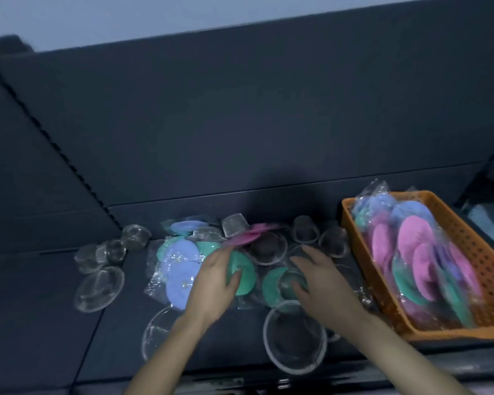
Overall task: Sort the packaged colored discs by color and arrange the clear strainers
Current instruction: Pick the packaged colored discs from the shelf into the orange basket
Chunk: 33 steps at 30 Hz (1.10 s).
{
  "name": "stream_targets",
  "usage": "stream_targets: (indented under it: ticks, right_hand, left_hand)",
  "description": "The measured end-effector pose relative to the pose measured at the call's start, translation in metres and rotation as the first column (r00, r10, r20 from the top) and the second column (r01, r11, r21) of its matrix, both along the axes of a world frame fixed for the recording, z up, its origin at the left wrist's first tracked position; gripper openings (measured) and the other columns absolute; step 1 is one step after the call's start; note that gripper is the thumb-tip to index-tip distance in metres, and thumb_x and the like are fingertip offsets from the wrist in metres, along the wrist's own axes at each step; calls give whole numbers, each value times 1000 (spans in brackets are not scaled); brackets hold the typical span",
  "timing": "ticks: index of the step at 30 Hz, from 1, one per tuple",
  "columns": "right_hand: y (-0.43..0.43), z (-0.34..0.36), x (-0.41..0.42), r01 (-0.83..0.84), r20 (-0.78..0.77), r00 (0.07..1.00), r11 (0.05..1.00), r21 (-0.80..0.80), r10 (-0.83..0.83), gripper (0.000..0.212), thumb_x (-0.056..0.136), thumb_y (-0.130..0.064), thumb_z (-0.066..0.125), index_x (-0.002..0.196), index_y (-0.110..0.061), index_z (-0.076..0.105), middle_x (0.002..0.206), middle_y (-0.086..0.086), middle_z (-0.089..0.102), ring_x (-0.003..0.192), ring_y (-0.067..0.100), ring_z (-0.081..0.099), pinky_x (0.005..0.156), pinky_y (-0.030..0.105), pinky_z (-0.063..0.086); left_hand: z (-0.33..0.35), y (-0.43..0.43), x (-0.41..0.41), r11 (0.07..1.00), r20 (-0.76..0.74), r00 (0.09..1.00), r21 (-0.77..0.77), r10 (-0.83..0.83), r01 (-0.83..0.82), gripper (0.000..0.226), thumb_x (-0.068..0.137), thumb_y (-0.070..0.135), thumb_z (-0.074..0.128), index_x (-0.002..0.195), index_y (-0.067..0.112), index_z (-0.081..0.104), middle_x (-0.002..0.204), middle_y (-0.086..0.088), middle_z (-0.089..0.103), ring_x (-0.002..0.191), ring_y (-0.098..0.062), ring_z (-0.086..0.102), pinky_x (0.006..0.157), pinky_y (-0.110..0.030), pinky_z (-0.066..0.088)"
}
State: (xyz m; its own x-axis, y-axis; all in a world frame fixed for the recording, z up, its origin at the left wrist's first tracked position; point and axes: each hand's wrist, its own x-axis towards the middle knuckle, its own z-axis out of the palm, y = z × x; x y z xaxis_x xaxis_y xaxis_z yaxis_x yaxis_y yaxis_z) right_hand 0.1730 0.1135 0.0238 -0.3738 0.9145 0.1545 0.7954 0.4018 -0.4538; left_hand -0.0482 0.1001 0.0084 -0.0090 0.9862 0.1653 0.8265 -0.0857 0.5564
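Observation:
Packaged discs lie on the dark mat: blue ones (181, 262) at the left, a pink pack (247, 234) behind, and green ones in the middle. My left hand (214, 283) grips a green disc pack (243, 276), thumb on top. My right hand (315, 276) rests with spread fingers over another green disc (271, 286) and a clear strainer. Clear strainers are scattered around: a group at the left (103, 255), several behind (305, 229), and a large one (294, 336) near the front edge.
An orange perforated basket (479, 252) at the right holds several packs of pink, green and blue discs (414, 252). A dark padded wall rises behind the mat. Another clear strainer (157, 329) lies under my left forearm.

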Motion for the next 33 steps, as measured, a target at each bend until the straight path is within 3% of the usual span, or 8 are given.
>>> stream_targets:
  ticks: [5, 7, 10, 14, 18, 22, 27, 33]
  right_hand:
    - [4, -12, -53, -126, 71, 989, 988, -93, 132, 52, 88, -30, 55, 137, -17, 44, 145, 6, 35, 134, 21, 33, 107, 31, 36]
    - [4, -18, -73, -174, 96, 978, 977, -126, 187, 56, 86, -33, 56, 138, -18, 41, 145, 5, 34, 133, 22, 34, 106, 30, 36]
    - [5, -29, -96, -223, 176, 949, 953, -204, 260, 76, 83, -41, 61, 145, -18, 23, 152, 6, 20, 141, 24, 20, 108, 35, 33]
    - [4, -43, -116, -192, 292, 920, 950, -247, 262, 99, 78, -51, 64, 148, -27, -1, 157, 8, -4, 144, 33, 3, 112, 44, 25]
    - [6, -51, -122, -168, 378, 893, 961, -218, 242, 102, 79, -46, 64, 148, -28, -10, 157, 10, -10, 142, 39, 2, 113, 49, 25]
    - [9, -48, -121, -151, 274, 944, 978, -146, 186, 79, 83, -12, 47, 149, -24, 5, 157, 8, 4, 140, 31, 20, 110, 36, 31]
    - [15, -33, -110, -86, 79, 993, 996, -38, 89, 67, 81, 2, 43, 144, -19, 32, 148, -1, 36, 124, 22, 50, 97, 27, 41]
    - [23, 4, -85, 109, -97, 989, 993, -43, -113, 40, 89, -2, 45, 122, -23, 55, 89, 2, 67, 80, 26, 64, 70, 32, 49]
  left_hand:
    - [-6, -9, -49, 991, 43, 990, 0, 135, -136, 53, 87, 16, 63, 136, 9, 44, 134, -5, 49, 124, -21, 43, 96, -10, 23]
    - [-9, -12, -67, 980, 27, 980, -11, 199, -199, 55, 85, 16, 66, 135, 8, 44, 134, -8, 49, 124, -23, 43, 99, -18, 28]
    - [-16, -14, -89, 943, 27, 951, -142, 307, -300, 67, 82, 26, 71, 137, 8, 39, 137, -12, 42, 126, -28, 40, 100, -32, 34]
    - [-26, -14, -100, 898, 217, 900, -323, 377, -298, 89, 72, 35, 79, 142, 15, 28, 143, -11, 34, 131, -24, 32, 99, -28, 30]
    - [-36, -8, -103, 880, 180, 903, -359, 391, -310, 107, 64, 41, 83, 146, 19, 18, 147, -7, 29, 135, -25, 24, 108, -34, 28]
    - [-39, -3, -108, 857, 119, 888, -346, 444, -382, 112, 56, 44, 85, 142, 25, 17, 136, -8, 38, 124, -31, 35, 103, -44, 35]
    - [-38, 4, -118, 822, 41, 875, -364, 483, -437, 109, 51, 50, 86, 135, 23, 23, 129, 0, 50, 119, -29, 49, 89, -41, 37]
    - [-34, 10, -129, 819, 193, 832, -387, 521, -423, 69, 49, 46, 87, 101, 21, 49, 93, 8, 60, 93, -24, 59, 88, -39, 45]
